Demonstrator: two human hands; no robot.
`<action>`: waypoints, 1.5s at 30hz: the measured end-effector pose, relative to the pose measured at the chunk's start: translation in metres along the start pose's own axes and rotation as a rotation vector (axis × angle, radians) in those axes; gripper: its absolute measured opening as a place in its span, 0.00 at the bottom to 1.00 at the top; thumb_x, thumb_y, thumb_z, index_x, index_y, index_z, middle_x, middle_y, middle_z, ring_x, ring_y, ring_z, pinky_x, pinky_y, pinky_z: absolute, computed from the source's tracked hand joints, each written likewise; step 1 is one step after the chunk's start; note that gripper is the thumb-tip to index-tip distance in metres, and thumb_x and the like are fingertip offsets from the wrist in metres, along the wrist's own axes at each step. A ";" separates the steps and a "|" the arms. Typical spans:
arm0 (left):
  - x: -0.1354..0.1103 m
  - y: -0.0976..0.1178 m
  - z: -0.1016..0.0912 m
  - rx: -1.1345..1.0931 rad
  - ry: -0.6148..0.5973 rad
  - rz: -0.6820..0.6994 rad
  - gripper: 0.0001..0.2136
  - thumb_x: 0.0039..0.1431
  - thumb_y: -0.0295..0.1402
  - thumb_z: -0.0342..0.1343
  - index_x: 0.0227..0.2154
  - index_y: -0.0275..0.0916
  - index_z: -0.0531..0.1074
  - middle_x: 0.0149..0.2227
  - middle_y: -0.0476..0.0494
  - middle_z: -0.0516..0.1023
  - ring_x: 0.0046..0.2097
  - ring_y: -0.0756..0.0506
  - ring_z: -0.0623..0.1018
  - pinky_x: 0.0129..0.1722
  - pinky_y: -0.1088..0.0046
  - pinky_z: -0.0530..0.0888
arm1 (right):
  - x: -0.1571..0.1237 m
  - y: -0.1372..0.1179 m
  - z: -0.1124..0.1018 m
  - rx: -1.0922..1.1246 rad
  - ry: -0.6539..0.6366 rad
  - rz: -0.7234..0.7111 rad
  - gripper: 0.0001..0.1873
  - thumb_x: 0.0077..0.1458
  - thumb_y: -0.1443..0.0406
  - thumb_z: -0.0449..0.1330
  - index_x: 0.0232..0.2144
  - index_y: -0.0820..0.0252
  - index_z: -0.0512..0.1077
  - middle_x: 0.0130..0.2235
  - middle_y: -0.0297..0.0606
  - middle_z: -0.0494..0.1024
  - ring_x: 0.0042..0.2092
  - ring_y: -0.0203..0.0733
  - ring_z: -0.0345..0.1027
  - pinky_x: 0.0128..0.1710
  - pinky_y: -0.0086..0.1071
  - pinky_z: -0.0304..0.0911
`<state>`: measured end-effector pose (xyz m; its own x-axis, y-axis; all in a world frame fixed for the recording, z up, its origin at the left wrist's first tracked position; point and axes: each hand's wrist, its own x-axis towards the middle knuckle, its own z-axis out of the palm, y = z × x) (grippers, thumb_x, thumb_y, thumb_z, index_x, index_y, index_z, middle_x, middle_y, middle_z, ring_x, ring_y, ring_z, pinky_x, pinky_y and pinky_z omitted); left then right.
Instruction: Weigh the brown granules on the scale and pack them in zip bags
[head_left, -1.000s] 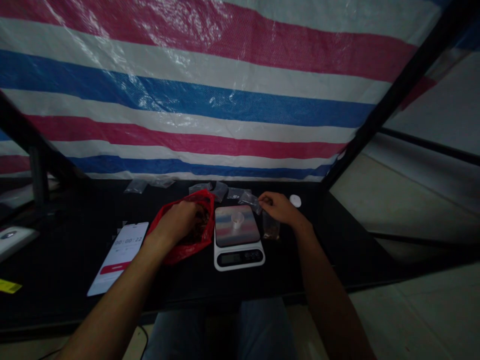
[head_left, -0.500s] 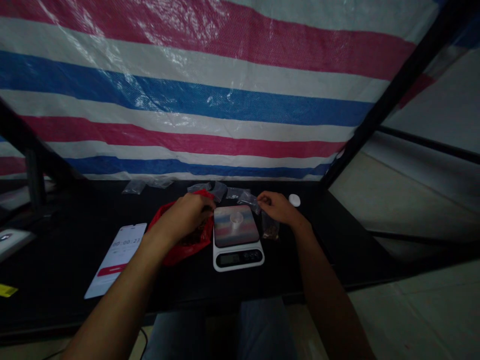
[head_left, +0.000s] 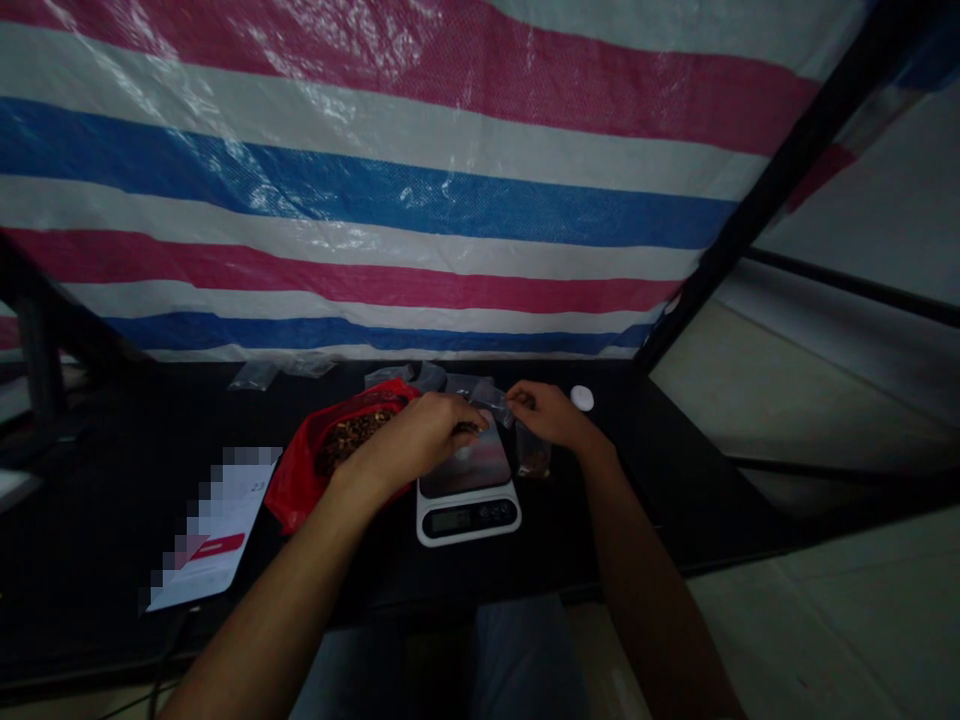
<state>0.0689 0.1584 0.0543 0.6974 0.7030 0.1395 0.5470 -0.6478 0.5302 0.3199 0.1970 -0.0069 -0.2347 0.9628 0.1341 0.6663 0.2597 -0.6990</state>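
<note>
My left hand (head_left: 420,440) is closed in a pinch over the platform of a small white kitchen scale (head_left: 466,498), holding brown bits I cannot make out well. To its left an open red plastic bag (head_left: 300,470) holds brown dried pieces (head_left: 349,435). Beside the scale's far right corner my right hand (head_left: 546,415) pinches the top of a small clear plastic bag (head_left: 532,455) that stands on the black table (head_left: 112,500) with some brown content in it.
A phone (head_left: 214,525) with a lit screen lies at the left. Several empty clear bags (head_left: 259,375) lie along the table's back edge, and a small white cap (head_left: 582,398) sits right of my right hand. A striped tarpaulin (head_left: 375,200) hangs behind.
My left hand has come out of the red bag and moved right over the scale platform, covering the small cup that stood there. My right hand has stayed on the clear bag.
</note>
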 end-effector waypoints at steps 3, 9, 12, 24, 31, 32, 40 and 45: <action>0.002 -0.001 0.001 0.023 0.000 0.006 0.12 0.66 0.24 0.61 0.48 0.39 0.84 0.51 0.41 0.86 0.53 0.39 0.83 0.53 0.67 0.75 | -0.001 0.000 0.000 0.010 -0.003 -0.005 0.06 0.61 0.72 0.60 0.36 0.60 0.77 0.33 0.38 0.83 0.36 0.41 0.78 0.37 0.31 0.67; 0.003 -0.005 0.003 0.036 0.011 0.002 0.14 0.64 0.25 0.63 0.50 0.40 0.84 0.52 0.40 0.86 0.53 0.38 0.83 0.56 0.63 0.75 | -0.001 0.001 0.001 0.016 0.006 -0.026 0.06 0.61 0.72 0.60 0.37 0.60 0.77 0.35 0.39 0.84 0.37 0.42 0.77 0.38 0.33 0.67; 0.003 -0.007 0.004 0.046 0.017 -0.012 0.15 0.63 0.24 0.64 0.52 0.40 0.83 0.52 0.39 0.86 0.53 0.39 0.83 0.57 0.63 0.75 | -0.002 -0.002 0.000 0.028 -0.012 -0.033 0.06 0.61 0.71 0.60 0.38 0.60 0.78 0.35 0.39 0.83 0.37 0.42 0.77 0.38 0.33 0.67; 0.000 -0.008 0.001 0.020 0.024 -0.022 0.14 0.62 0.24 0.64 0.50 0.40 0.83 0.51 0.41 0.86 0.53 0.40 0.83 0.58 0.65 0.74 | -0.001 -0.017 0.018 -0.147 -0.045 -0.261 0.10 0.60 0.73 0.62 0.40 0.62 0.83 0.41 0.44 0.82 0.42 0.43 0.75 0.44 0.36 0.67; 0.001 -0.007 0.000 -0.014 0.005 -0.038 0.14 0.61 0.23 0.64 0.48 0.41 0.83 0.50 0.41 0.86 0.51 0.40 0.84 0.57 0.67 0.75 | -0.003 -0.021 0.015 -0.110 -0.061 -0.248 0.08 0.58 0.74 0.63 0.35 0.61 0.81 0.38 0.41 0.83 0.40 0.42 0.75 0.43 0.35 0.66; 0.001 -0.007 0.000 -0.018 0.005 -0.045 0.14 0.61 0.23 0.64 0.49 0.40 0.83 0.51 0.41 0.86 0.51 0.40 0.84 0.57 0.67 0.75 | -0.004 -0.022 0.014 -0.071 -0.051 -0.245 0.07 0.58 0.73 0.64 0.35 0.60 0.81 0.37 0.40 0.82 0.39 0.41 0.74 0.41 0.34 0.66; -0.005 -0.010 0.005 -0.150 0.042 -0.079 0.30 0.62 0.23 0.62 0.67 0.40 0.68 0.56 0.39 0.84 0.55 0.40 0.83 0.55 0.66 0.77 | -0.010 -0.033 0.014 0.201 -0.121 -0.272 0.04 0.58 0.68 0.66 0.36 0.60 0.81 0.36 0.34 0.81 0.36 0.37 0.71 0.38 0.31 0.63; -0.010 -0.016 0.004 -0.141 0.084 -0.077 0.35 0.67 0.27 0.55 0.75 0.39 0.53 0.55 0.38 0.84 0.56 0.40 0.83 0.56 0.64 0.76 | -0.011 -0.040 0.021 0.220 -0.143 -0.303 0.06 0.59 0.65 0.67 0.38 0.59 0.83 0.39 0.37 0.83 0.38 0.38 0.72 0.40 0.32 0.63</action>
<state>0.0548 0.1604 0.0413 0.6117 0.7747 0.1602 0.5226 -0.5477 0.6534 0.2813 0.1746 0.0052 -0.5041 0.8208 0.2686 0.3880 0.4930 -0.7787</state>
